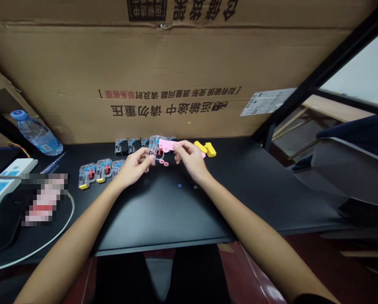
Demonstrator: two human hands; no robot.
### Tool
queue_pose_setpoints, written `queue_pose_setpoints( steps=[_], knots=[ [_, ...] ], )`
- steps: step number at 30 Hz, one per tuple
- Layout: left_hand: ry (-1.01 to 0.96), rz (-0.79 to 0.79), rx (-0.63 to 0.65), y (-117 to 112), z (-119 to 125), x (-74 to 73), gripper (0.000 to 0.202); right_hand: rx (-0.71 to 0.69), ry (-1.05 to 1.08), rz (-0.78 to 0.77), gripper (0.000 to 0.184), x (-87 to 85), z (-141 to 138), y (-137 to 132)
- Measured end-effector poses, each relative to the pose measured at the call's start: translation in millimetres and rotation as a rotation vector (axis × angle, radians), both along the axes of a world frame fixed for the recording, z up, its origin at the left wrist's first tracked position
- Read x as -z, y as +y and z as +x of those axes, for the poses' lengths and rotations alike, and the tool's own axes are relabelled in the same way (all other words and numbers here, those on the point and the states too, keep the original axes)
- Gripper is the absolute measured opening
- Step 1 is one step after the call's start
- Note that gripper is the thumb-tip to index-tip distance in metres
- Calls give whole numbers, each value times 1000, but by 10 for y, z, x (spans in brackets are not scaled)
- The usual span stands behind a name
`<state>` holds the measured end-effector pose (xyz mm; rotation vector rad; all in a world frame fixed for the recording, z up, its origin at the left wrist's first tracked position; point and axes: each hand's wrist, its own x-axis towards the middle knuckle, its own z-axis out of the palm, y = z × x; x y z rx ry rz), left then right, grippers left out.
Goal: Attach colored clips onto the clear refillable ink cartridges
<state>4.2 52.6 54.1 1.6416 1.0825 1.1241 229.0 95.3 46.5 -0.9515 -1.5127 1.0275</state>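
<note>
My left hand (pixel 135 166) and my right hand (pixel 190 158) meet over the black table (pixel 163 211), both pinching a small pink plastic piece (pixel 166 145) joined to a clear part with a red bit. Two small pink rings (pixel 163 162) lie on the table just under it. Several clear toy-like assemblies with red and yellow parts (pixel 95 173) sit in a row left of my left hand. More dark and clear ones (pixel 128 145) stand behind it. Yellow pieces (pixel 206 148) lie just right of my right hand.
A big cardboard box (pixel 163 71) walls the back of the table. At the left are a water bottle (pixel 37 134), a pen (pixel 52 164), a white power strip (pixel 5 179) and a white cable (pixel 59 236). A black frame post (pixel 303 88) rises at the right.
</note>
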Motion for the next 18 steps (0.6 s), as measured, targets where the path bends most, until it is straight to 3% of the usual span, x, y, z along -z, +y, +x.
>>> queue_pose_setpoints(
  steps=[3, 8, 10, 18],
  knots=[
    [5, 6, -7, -4, 1, -13, 38, 88, 78, 14, 43, -13, 38, 43],
    [12, 4, -58, 12, -24, 8, 37, -218, -120, -78, 44, 86, -112, -77],
    [35, 11, -48, 18, -30, 12, 36, -277, -150, -107, 43, 110, -164, -118],
    [104, 19, -9, 23, -42, 44, 34, 14, 45, -29, 44, 53, -12, 50]
  ],
)
